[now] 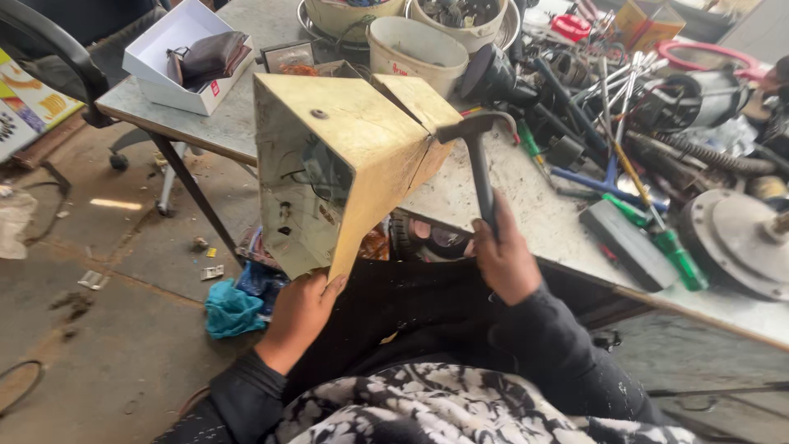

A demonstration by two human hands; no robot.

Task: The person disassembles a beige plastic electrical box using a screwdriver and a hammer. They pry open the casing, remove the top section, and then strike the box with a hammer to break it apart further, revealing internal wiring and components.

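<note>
Person seated at a cluttered workbench (526, 210), both hands busy. Left hand (302, 308) grips the lower edge of a yellowish sheet-metal housing (362, 156), holding it up tilted, its far upper corner resting against the bench edge, open side facing left so wires and small parts inside show. Right hand (503, 261) is clenched round the dark handle of a hammer (477, 156); the hammer head sits right at the housing's upper right corner, touching or just off it, cannot tell which. Progress, judging from this view only: the housing looks bent and split at that top corner, with 1 flap sticking up by the hammer head, so the knocking work seems under way rather than finished; the box is in 1 piece, innards in place, 1 rivet or screw visible on top. How much straightening or opening is left cannot be told. Around: white plastic bucket (415, 49) just behind the housing, white open box (177, 57) with a brown wallet-like pouch at the bench's left end, green-handled screwdrivers (670, 247) and a grey round motor part (735, 238) to the right, blue rag (232, 311) on the concrete floor near the left hand.
</note>
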